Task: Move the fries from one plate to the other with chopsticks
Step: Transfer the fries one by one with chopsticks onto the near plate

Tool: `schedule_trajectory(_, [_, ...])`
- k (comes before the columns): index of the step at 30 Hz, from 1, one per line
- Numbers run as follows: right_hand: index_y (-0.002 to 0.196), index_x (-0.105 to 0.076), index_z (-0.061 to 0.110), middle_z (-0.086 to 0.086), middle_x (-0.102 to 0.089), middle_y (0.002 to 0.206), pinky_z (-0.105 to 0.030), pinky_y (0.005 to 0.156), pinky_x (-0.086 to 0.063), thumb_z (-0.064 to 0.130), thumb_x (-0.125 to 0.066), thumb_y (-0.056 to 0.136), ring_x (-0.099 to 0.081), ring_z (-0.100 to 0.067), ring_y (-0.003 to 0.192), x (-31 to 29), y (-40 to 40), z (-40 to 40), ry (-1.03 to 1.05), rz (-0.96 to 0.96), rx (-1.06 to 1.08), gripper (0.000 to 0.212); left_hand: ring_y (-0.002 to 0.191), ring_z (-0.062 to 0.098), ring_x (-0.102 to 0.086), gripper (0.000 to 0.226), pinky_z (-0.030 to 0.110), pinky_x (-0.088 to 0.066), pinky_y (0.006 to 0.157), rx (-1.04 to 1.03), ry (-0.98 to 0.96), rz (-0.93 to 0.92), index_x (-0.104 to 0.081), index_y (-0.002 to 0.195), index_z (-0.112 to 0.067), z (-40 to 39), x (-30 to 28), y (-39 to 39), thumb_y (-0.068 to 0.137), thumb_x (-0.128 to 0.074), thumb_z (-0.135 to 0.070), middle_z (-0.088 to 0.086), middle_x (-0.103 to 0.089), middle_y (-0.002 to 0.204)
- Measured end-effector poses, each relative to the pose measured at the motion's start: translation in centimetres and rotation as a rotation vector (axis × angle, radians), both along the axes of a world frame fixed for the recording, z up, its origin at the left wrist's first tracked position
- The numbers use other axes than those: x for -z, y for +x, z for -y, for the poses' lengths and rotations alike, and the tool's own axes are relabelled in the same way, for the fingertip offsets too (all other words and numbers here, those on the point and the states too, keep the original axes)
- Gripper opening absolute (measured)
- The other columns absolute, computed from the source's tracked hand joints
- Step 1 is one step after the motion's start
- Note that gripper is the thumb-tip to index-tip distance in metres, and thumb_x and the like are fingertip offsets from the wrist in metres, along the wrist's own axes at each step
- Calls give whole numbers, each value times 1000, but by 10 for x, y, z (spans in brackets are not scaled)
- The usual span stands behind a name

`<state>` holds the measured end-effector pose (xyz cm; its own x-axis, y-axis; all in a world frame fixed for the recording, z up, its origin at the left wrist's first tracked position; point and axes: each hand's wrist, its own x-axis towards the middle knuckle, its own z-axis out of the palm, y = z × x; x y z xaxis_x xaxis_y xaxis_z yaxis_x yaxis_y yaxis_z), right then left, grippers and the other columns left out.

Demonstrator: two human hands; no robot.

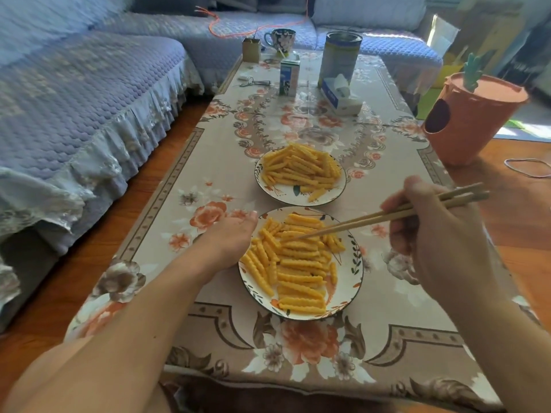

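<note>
Two floral plates of yellow crinkle-cut fries stand on the table. The near plate [356, 263] holds a spread of fries [298, 263]. The far plate [286, 195] carries a heaped pile of fries [301, 168]. My right hand [432, 231] grips a pair of wooden chopsticks [384, 216], whose tips reach down among the fries at the top of the near plate. My left hand [232, 236] rests against the near plate's left rim with the fingers relaxed.
A floral cloth [387, 323] covers the table. At its far end stand a milk carton [288, 77], a tissue box [340, 95], a tall tin [340, 56] and a mug [280, 40]. An orange bin [468, 123] stands right; a sofa [74, 114] runs along the left.
</note>
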<state>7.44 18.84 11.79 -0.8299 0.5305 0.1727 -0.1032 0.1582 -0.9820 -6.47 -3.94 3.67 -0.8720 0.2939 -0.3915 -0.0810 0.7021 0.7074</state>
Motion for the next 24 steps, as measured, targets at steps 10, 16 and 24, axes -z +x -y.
schedule_trajectory(10, [94,-73,9,-11,-62,67,-42,57,-50,31,-50,106,-60,-25,59,41,-56,-2,247,-75,-54,34,93,16,-48,44,31,-36,87,27,-55,-53,-52,95,-22,-4,-5,5,107,-24,-55,-11,-47,85])
schedule_trajectory(16, [92,-74,8,0,-62,63,-44,60,-51,29,-53,106,-58,-15,58,54,-93,-4,469,-62,-82,33,99,21,-52,54,33,-39,91,42,-62,-22,-62,111,-16,-5,-11,3,106,-25,-55,5,-61,113])
schedule_trajectory(24, [85,-71,5,2,-55,57,-27,51,-40,32,-46,108,-50,-10,49,41,-116,-2,366,24,-103,44,133,28,-49,65,33,-35,101,52,-62,-4,-56,139,-9,-3,-12,-1,107,-24,-55,12,-54,146])
